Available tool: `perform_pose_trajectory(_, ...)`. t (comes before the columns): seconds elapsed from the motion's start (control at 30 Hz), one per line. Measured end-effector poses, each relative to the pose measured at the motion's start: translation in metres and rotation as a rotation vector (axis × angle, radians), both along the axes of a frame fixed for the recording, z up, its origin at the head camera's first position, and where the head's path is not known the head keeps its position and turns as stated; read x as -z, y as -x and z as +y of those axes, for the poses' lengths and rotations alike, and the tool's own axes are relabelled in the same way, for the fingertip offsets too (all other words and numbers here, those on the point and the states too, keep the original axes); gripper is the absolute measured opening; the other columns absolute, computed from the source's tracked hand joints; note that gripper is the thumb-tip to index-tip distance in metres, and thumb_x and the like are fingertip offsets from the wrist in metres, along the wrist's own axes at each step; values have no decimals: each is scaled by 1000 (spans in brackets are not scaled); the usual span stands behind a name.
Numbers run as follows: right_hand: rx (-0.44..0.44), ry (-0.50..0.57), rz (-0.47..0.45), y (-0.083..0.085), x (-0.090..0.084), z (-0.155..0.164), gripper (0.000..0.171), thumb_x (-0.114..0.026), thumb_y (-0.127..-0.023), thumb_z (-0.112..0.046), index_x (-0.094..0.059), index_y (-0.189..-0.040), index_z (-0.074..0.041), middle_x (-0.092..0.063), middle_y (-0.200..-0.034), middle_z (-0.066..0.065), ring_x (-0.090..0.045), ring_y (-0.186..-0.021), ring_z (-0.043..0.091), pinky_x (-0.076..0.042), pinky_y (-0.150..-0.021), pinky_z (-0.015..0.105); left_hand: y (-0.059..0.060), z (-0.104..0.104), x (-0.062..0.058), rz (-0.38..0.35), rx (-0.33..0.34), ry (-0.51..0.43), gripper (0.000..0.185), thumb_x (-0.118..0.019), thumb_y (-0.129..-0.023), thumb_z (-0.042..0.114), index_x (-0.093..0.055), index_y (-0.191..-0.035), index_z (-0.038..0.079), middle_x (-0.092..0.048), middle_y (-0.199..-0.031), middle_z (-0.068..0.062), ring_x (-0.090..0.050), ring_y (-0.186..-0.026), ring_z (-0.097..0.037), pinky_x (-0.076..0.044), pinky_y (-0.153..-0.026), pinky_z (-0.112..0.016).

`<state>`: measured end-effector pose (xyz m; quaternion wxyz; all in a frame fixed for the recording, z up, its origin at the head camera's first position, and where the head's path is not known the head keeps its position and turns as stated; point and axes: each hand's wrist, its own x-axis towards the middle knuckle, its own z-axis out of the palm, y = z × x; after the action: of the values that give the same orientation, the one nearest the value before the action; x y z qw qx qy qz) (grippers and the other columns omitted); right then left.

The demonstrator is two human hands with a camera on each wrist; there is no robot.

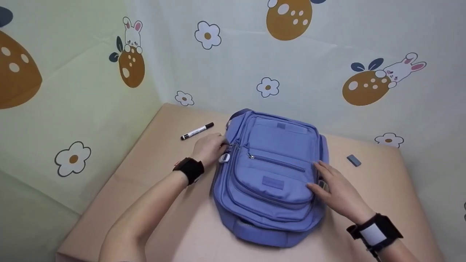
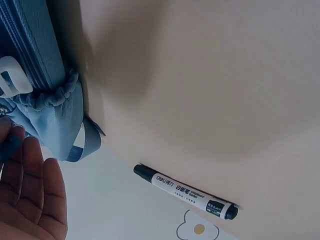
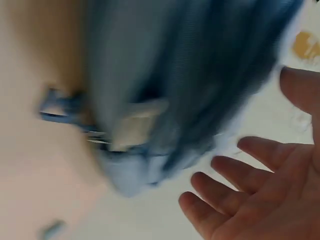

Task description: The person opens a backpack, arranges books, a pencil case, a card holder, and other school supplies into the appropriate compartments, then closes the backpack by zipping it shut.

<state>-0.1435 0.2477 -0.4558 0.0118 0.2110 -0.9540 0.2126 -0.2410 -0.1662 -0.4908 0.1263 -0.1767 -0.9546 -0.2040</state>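
The left hand (image 1: 209, 147) is curling its fingers (image 1: 220, 142) against the upper left edge of the backpack (image 1: 271, 174), right where a zipper track runs; whether they are actually pinching a zipper pull I cannot tell, since the fingertips are hiding it. A white plastic clip (image 1: 224, 158) is sitting just below those fingers. The right hand (image 1: 336, 193) is lying flat with fingers straight, pressing on the right side of the front pocket. The backpack is lying face up between the two hands, on the tan paper-covered table (image 1: 164, 203).

Counting outward: one blue backpack, one black-and-white marker (image 1: 197, 131) lying capped just beyond the left hand, and one small grey eraser (image 1: 353, 160) resting apart to the right.
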Motion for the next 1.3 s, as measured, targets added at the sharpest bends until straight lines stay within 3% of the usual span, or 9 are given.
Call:
perform_pose_trajectory(0.13,1,56,-51,2,15,8,79,-54,-103,-51,-31,-157,2,-31,-161,26,-29,-147,46,-25,-116,63,-2,-1,1,-15,-9,-9,7,-71,-95,16,-78,-99,15,-67,-90,-1,-65,-84,-23,-51,-70,-42)
perform_pose_trajectory(0.33,-1,99,-85,5,27,8,78,-52,-104,-51,-28,-160,-2,-27,-163,23,-26,-149,45,-23,-117,62,-5,1,1,-33,-18,-31,10,-70,-95,13,-77,-102,14,-68,-92,-3,-66,-85,-25,-52,-71,-44)
perform_pose_trajectory(0.43,9,105,-107,5,30,8,79,-52,-104,-53,-27,-160,-4,-25,-164,22,-24,-150,44,-22,-117,62,-6,2,2,-7,-8,-36,16,-71,-94,11,-76,-109,11,-69,-100,-6,-66,-91,-28,-53,-75,-45)
perform_pose_trajectory(0.7,11,134,-115,5,35,10,79,-54,-103,-51,-27,-160,-3,-24,-164,23,-23,-150,44,-21,-118,62,-8,16,-3,96,173,-28,37,-71,-92,5,-69,-129,8,-66,-122,-12,-61,-111,-33,-50,-94,-46)
perform_pose_trajectory(0.9,21,152,-123,4,37,10,80,-55,-103,-52,-26,-161,-4,-22,-165,23,-22,-150,45,-20,-118,63,-3,28,-4,133,179,0,24,-72,-89,4,-70,-113,8,-68,-113,-10,-63,-102,-31,-51,-89,-44)
perform_pose_trajectory(1.07,15,156,-123,2,36,9,80,-55,-103,-51,-27,-161,-4,-23,-165,23,-23,-150,45,-21,-117,63,3,27,0,209,199,28,18,-75,-87,5,-68,-103,8,-66,-105,-9,-61,-95,-32,-51,-81,-46)
perform_pose_trajectory(1.3,11,134,-110,-1,32,6,78,-55,-104,-49,-27,-160,-2,-24,-164,26,-24,-149,47,-22,-116,64,9,24,0,303,208,189,8,-71,-89,12,-65,-93,10,-63,-96,-7,-59,-84,-31,-48,-69,-44)
